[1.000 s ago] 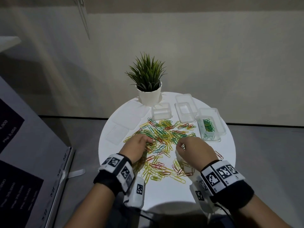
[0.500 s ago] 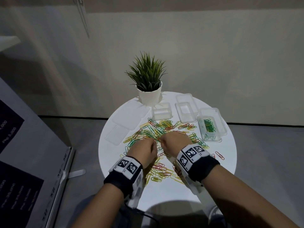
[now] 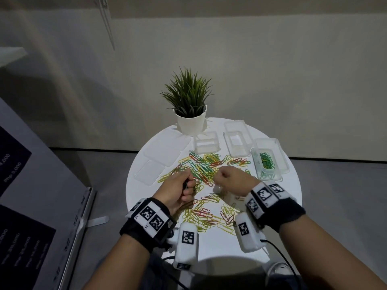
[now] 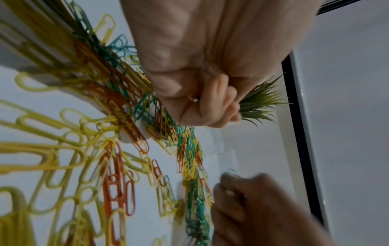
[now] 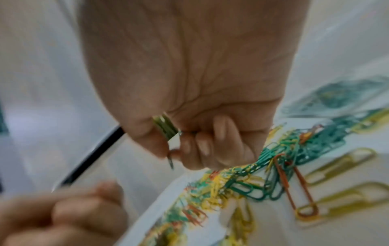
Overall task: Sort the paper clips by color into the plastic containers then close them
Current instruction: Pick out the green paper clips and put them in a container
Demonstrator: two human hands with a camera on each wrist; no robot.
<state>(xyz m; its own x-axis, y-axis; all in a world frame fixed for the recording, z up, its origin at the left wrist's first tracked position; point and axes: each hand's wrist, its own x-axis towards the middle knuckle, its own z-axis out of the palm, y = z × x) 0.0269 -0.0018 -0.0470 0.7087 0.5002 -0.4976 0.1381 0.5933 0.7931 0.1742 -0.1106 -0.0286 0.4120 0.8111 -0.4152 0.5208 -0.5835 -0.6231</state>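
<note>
While both wrists hang over the near edge of the round white table (image 3: 278, 208), the left hand (image 3: 178, 190) sits just left of the paper-clip pile (image 3: 206, 174) with its fingers (image 4: 212, 98) curled into a fist; the left wrist view shows something small caught between fingers and palm, but what it is cannot be told. On the pile's right side the right hand (image 3: 232, 180) is also fisted, and the right wrist view shows its fingers (image 5: 212, 141) curled round a few greenish paper clips (image 5: 165, 127), one end poking out below the thumb. Neither hand touches the other.

Yellow, orange and green clips lie loose across the table's middle, yellow ones thickest at the pile's near end, green and orange mixed toward its far end. Right of the pile stands an open clear plastic container (image 3: 280, 167) holding green clips (image 3: 266, 162), some lying on its near side. Just beyond the pile are two more open clear containers, a small one (image 3: 206, 144) and a longer one (image 3: 237, 141), both without clips. Left of the pile two clear lids (image 3: 159, 159) lie flat. Beyond the pile, at the table's far edge, stands a potted plant (image 3: 189, 114) in a white pot.
</note>
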